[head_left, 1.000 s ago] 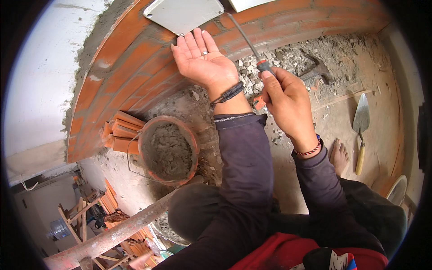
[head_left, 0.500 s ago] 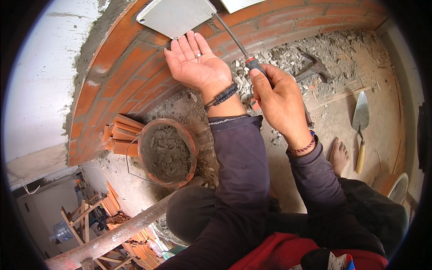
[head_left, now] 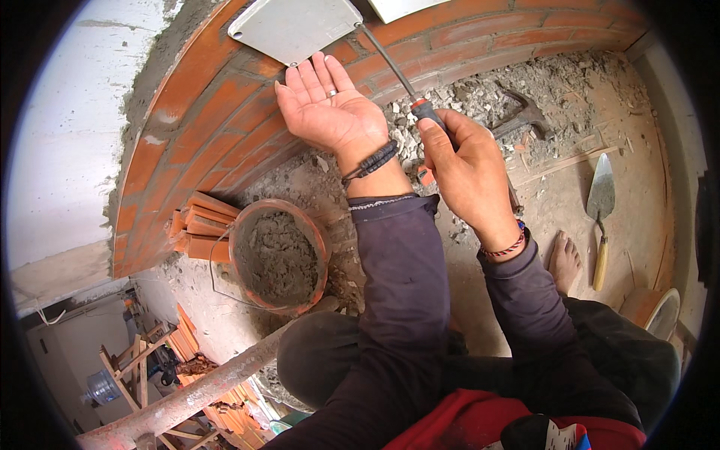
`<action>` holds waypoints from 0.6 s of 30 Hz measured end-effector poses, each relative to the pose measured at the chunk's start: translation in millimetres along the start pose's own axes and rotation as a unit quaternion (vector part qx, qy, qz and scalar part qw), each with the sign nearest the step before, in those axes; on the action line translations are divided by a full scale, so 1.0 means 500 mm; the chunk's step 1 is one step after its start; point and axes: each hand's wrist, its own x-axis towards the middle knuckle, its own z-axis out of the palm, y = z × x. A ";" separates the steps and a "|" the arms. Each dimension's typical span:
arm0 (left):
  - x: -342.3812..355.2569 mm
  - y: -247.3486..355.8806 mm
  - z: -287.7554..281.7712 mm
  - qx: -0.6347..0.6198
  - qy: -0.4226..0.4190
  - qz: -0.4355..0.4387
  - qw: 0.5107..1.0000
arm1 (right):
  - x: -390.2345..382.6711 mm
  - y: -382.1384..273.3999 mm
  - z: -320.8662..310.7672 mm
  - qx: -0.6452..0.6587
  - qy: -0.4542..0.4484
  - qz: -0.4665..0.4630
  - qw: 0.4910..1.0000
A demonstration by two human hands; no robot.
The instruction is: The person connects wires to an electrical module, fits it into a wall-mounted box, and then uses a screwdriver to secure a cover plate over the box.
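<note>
A screwdriver (head_left: 421, 105) with a dark grey and red handle is held in my right hand (head_left: 469, 169), fingers wrapped round the grip. Its long shaft reaches up and left, and the tip meets a corner of the white cover plate (head_left: 296, 30) on the brick wall. That plate has screw holes at its corners. Palm up and fingers stretched out, my left hand (head_left: 334, 109) lies just below the plate's lower corner, with nothing visible in it. A ring and a dark bracelet are on that hand and wrist.
Below left stands a bucket (head_left: 322, 262) of wet mortar, beside stacked orange bricks (head_left: 206, 225). Rubble and a claw hammer (head_left: 525, 116) lie along the brick wall (head_left: 480, 34). A trowel (head_left: 601, 195) rests at the right near a bare foot (head_left: 565, 261). A rusty pole (head_left: 195, 386) crosses lower left.
Almost nothing differs. My right hand and the screwdriver handle have shifted very slightly, while the tip stays at the plate's corner and my left hand keeps its place.
</note>
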 end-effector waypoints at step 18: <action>0.002 0.003 0.000 -0.010 -0.002 0.003 1.000 | 0.003 0.026 0.014 -0.196 0.106 -0.092 0.970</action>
